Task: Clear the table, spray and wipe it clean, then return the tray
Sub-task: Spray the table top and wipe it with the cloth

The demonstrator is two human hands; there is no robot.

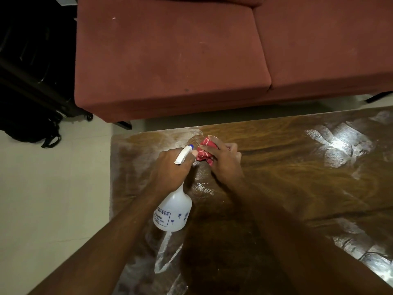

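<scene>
Spray bottle (173, 211) in left hand (170, 169)

The white translucent plastic spray bottle (173, 211), left of centre, bears the blue printed letters "PRAYER", anything before them hidden, with smaller lines beneath too blurred to read.

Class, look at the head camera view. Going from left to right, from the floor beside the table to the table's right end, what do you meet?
Black bag → spray bottle → red cloth → white smeared glare patch.
</scene>
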